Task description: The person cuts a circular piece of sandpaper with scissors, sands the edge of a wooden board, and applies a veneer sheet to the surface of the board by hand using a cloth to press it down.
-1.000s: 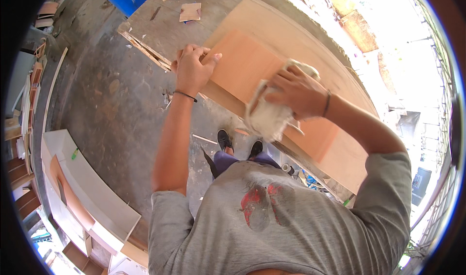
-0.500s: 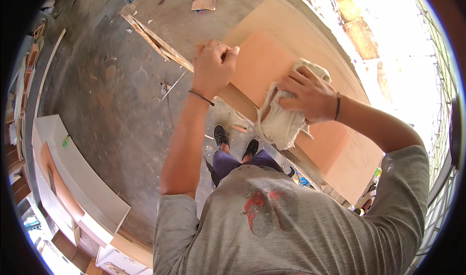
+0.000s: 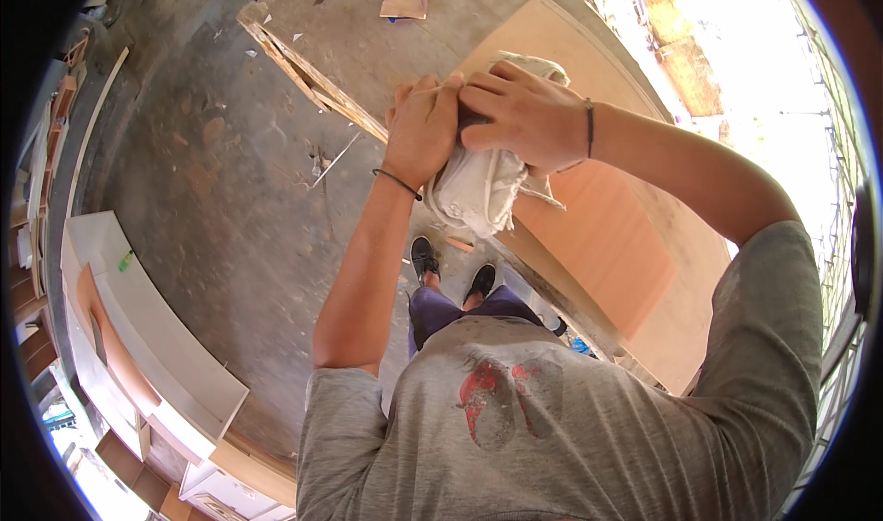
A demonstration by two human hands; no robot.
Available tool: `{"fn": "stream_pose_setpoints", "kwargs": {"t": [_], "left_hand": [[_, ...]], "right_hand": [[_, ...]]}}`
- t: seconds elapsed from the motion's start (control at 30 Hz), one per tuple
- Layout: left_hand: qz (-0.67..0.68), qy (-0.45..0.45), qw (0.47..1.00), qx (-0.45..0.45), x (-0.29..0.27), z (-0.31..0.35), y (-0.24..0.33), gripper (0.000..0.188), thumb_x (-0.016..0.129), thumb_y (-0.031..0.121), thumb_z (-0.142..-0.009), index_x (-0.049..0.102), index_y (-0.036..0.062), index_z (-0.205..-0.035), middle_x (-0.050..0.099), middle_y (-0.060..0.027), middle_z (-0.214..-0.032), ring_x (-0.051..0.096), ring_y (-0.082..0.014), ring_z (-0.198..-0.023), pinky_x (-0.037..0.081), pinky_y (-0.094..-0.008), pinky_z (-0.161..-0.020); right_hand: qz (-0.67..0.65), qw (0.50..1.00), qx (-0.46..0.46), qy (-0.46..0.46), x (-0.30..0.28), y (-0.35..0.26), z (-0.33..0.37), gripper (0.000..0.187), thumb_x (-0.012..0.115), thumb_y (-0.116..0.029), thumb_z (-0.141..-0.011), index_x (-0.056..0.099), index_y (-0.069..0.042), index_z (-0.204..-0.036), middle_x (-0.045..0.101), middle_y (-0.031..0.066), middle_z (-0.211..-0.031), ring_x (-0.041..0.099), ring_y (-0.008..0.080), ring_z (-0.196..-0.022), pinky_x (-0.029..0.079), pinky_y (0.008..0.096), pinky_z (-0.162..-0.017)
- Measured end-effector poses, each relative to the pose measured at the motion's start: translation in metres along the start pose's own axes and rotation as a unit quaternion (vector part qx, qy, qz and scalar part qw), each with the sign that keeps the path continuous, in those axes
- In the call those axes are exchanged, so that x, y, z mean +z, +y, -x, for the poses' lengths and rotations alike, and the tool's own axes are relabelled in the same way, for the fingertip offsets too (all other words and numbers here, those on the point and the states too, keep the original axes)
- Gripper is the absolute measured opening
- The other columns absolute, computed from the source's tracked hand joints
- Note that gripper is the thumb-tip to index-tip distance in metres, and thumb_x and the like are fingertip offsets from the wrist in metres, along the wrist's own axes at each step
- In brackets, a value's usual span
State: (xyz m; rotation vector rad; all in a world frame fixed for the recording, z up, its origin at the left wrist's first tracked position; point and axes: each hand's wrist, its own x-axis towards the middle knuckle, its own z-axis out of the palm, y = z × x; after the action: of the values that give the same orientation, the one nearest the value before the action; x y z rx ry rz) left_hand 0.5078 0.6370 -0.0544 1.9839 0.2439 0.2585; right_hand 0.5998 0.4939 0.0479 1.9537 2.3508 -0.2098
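Below, orange boards lie on a dusty concrete floor.

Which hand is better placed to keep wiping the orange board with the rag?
Probably the right hand: it lies over the rag, above the orange board. The left hand only grips the rag's near side.

Strong daylight floods in from the upper right, where the scene is blown out to near white. The orange board on the counter is brightly and evenly lit. The concrete floor on the left lies dimmer. The fisheye bends straight edges toward the rim, and a black border rings the view. Focus is sharp at the centre, with slight softness at the edges.
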Motion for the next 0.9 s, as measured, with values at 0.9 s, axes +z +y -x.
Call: {"fn": "stream_pose_setpoints", "kwargs": {"t": [0.9], "left_hand": [[-0.031, 0.033, 0.999, 0.01, -0.01, -0.002, 0.003, 0.033, 0.068, 0.029, -0.084, 0.068, -0.0045, -0.083, 0.064, -0.0083, -0.084, 0.059, -0.0161, -0.076, 0.045, -0.0278, -0.072]], "right_hand": [[-0.143, 0.953, 0.266, -0.014, 0.015, -0.144, 0.168, 0.052, 0.077, -0.011, -0.045, 0.057, -0.018, -0.093, 0.051, 0.0055, -0.105, 0.049, 0.0262, -0.102, 0.042, 0.0385, -0.084]]}}
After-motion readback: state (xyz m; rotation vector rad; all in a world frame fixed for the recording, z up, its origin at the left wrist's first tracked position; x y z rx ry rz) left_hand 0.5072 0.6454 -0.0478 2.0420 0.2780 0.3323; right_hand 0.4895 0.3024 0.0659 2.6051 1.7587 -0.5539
